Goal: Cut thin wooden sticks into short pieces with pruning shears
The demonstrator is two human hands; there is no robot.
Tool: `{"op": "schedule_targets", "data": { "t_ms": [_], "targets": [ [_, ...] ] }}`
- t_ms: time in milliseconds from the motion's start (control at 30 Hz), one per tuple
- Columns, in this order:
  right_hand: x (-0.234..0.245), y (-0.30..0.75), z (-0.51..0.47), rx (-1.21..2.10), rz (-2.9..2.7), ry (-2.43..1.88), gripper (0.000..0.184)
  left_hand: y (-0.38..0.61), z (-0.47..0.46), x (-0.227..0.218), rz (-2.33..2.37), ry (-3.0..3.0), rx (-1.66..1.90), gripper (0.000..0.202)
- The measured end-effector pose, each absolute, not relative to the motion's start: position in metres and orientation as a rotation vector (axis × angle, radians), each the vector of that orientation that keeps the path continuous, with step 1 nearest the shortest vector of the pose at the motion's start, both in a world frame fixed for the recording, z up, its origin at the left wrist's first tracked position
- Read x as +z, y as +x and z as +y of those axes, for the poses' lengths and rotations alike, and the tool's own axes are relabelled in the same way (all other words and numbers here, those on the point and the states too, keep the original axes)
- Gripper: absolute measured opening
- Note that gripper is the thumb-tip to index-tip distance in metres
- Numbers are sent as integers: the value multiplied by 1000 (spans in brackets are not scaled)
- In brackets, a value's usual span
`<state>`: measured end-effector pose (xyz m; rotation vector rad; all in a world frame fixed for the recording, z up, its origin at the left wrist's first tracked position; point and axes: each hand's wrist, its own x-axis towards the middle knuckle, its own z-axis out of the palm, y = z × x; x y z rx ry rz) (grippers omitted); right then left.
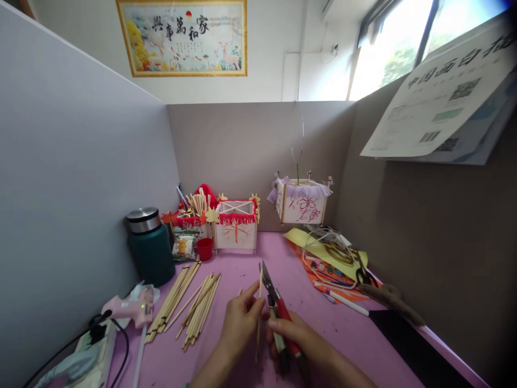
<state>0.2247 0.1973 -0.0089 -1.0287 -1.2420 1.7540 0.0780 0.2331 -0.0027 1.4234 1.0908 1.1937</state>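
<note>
My left hand (241,318) pinches a thin wooden stick (260,280) between thumb and fingers, holding it nearly upright above the pink tabletop (327,350). Just to its right, my right hand (297,334) is closed around red-handled shears (285,312). Their pointed metal blades face away from me, close beside the stick; whether they touch it I cannot tell. To the left lie a loose pile of wooden sticks (200,312) and sticks tied with dark bands (173,302).
At left stand a green flask (149,248) and a pink glue gun (131,310) by a power strip (91,355). Behind are a red cup (204,249), a red-fringed box lantern (236,229) and a purple-fringed one (302,202). Black scissors (365,275) lie among papers at right.
</note>
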Motion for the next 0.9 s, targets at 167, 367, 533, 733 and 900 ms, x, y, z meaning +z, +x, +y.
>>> {"op": "schedule_targets", "data": {
  "t_ms": [167,367,533,733,900],
  "targets": [
    [-6,224,196,1688,-1263,-1008,19,81,233,-1,1041,1384,1220,55],
    [-13,215,200,1697,-1179,-1055,20,79,234,-5,1144,1408,1258,55],
    [-15,212,209,1751,-1173,-1163,15,77,240,-10,1251,1565,1191,46],
    [-15,205,210,1641,-1202,-1269,15,76,245,-14,1255,1611,1155,42],
    [-16,207,206,1632,-1188,-1264,15,76,248,-15,1134,1382,1243,39]
  ]
}}
